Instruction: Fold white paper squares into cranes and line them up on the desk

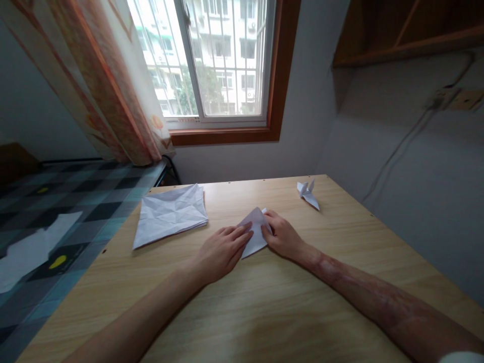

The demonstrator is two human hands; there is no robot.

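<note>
A small folded white paper (255,228) lies on the wooden table (264,302), between both hands. My left hand (221,249) rests flat on its left edge, fingers stretched out and pressing it down. My right hand (282,234) is on its right side, fingers curled and pinching a fold of the paper. A finished white origami figure (308,194) sits farther back to the right, away from both hands. A stack of creased white paper sheets (170,214) lies to the left, near the table's far left corner.
A bed with a checked blue cover (56,212) adjoins the table's left edge, with white paper (30,249) on it. A window (219,60) and curtain (109,80) stand behind. A wall with a cable (401,151) runs along the right; shelving hangs above.
</note>
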